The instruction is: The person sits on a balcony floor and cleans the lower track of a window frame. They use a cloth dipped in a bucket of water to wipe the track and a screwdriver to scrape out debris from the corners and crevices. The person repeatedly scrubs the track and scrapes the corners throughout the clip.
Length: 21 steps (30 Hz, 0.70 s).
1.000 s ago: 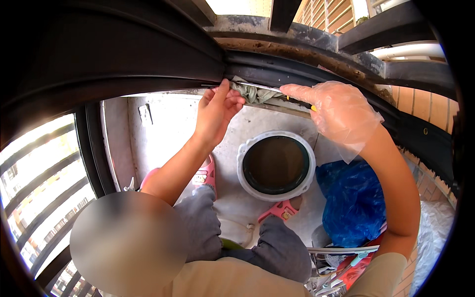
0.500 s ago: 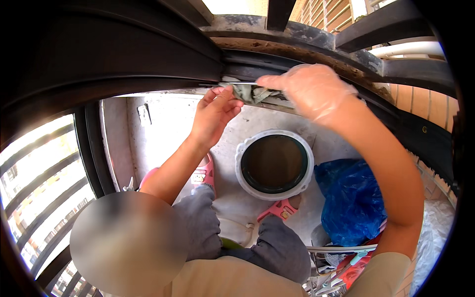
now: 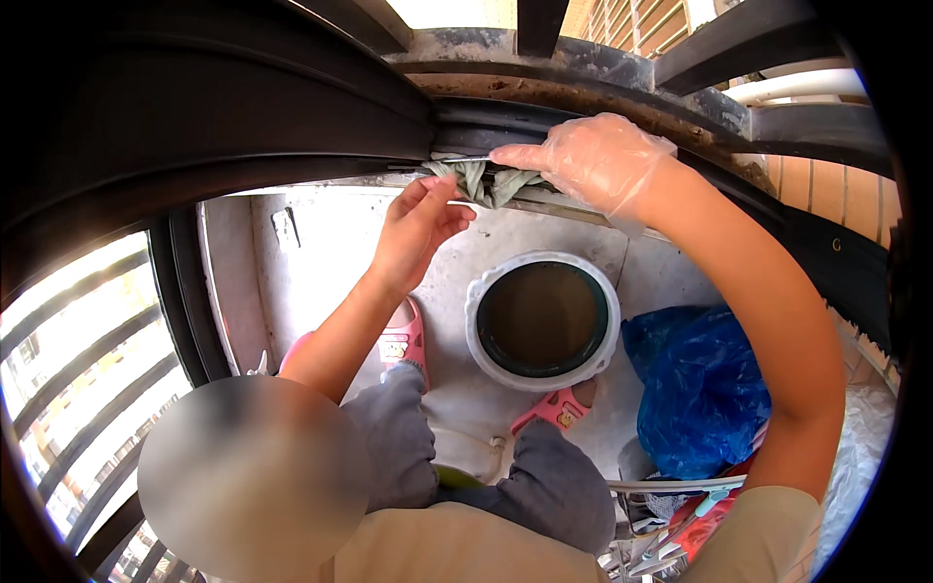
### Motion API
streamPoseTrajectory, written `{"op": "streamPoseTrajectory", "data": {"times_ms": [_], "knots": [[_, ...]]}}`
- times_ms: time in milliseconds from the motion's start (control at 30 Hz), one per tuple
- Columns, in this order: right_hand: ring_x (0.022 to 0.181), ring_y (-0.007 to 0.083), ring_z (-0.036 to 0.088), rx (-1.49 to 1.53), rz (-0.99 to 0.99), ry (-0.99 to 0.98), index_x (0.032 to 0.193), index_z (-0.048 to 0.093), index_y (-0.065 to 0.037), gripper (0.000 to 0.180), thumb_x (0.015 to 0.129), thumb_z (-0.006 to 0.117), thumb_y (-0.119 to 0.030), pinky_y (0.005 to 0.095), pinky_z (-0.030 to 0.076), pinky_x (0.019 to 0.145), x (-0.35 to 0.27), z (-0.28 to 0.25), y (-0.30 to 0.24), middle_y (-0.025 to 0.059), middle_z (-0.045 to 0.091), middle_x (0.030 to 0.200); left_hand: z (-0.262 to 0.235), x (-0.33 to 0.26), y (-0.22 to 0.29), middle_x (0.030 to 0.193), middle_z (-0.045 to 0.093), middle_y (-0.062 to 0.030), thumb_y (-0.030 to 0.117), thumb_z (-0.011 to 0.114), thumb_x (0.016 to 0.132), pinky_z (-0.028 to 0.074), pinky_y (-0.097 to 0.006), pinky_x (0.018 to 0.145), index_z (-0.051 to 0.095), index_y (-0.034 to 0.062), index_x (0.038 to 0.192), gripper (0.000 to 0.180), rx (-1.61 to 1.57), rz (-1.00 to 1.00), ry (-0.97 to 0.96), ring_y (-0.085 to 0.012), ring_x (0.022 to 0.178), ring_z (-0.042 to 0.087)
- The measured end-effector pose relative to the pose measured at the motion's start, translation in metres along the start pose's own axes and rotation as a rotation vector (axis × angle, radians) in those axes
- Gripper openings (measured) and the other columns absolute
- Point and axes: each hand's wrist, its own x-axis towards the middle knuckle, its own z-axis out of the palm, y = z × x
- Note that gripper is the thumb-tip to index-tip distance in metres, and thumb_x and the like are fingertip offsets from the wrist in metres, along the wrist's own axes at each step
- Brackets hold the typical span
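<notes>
A grey-green cloth (image 3: 498,187) lies bunched along the dark window track (image 3: 486,115). At its left end my bare left hand (image 3: 425,222) pinches the edge between thumb and index finger, the other fingers curled loosely. My right hand (image 3: 603,163), in a clear plastic glove, grips a thin metal rod (image 3: 465,159). Its index finger stretches along the rod, whose far end lies on the cloth at the track. The rod's other end is hidden in the glove.
A white-rimmed bucket (image 3: 475,335) of murky brown water stands on the floor below my hands. Right of it sits a blue plastic bag (image 3: 695,398), with a metal rack (image 3: 671,485) nearer me. A dark frame panel (image 3: 224,107) rises at the left, and bars (image 3: 583,63) run beyond the track.
My right hand has shifted slightly left and away from me with the rod. The left hand stays at the cloth's end, its fingers a little lower.
</notes>
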Motion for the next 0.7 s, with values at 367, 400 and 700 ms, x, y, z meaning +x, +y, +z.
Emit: {"op": "streamPoseTrajectory", "data": {"times_ms": [367, 400, 700], "knots": [[0.097, 0.0309, 0.063, -0.001, 0.034, -0.068, 0.132, 0.048, -0.031, 0.056, 0.084, 0.051, -0.003, 0.04, 0.051, 0.084, -0.027, -0.022, 0.001, 0.0128, 0.064, 0.102, 0.016, 0.007, -0.017, 0.079, 0.062, -0.004, 0.023, 0.058, 0.093, 0.05, -0.028, 0.076, 0.054, 0.0069, 0.09, 0.016, 0.123, -0.068, -0.061, -0.0149, 0.077, 0.063], [0.093, 0.0314, 0.063, -0.029, 0.058, -0.09, 0.132, 0.048, -0.032, 0.059, 0.083, 0.05, 0.0, 0.0405, 0.051, 0.082, -0.034, -0.023, 0.002, 0.0133, 0.065, 0.1, 0.02, 0.007, -0.019, 0.08, 0.062, -0.0046, 0.023, 0.059, 0.092, 0.05, -0.028, 0.076, 0.054, 0.007, 0.091, 0.016, 0.121, -0.076, -0.122, -0.0153, 0.077, 0.063], [0.095, 0.0301, 0.064, 0.052, 0.014, 0.023, 0.134, 0.046, -0.033, 0.059, 0.084, 0.051, -0.002, 0.0399, 0.053, 0.079, -0.008, -0.014, -0.008, 0.0136, 0.064, 0.101, 0.016, 0.003, -0.021, 0.079, 0.06, -0.0037, 0.024, 0.058, 0.093, 0.049, -0.027, 0.071, 0.053, 0.0057, 0.091, 0.02, -0.015, 0.116, -0.008, -0.014, 0.075, 0.061]]}}
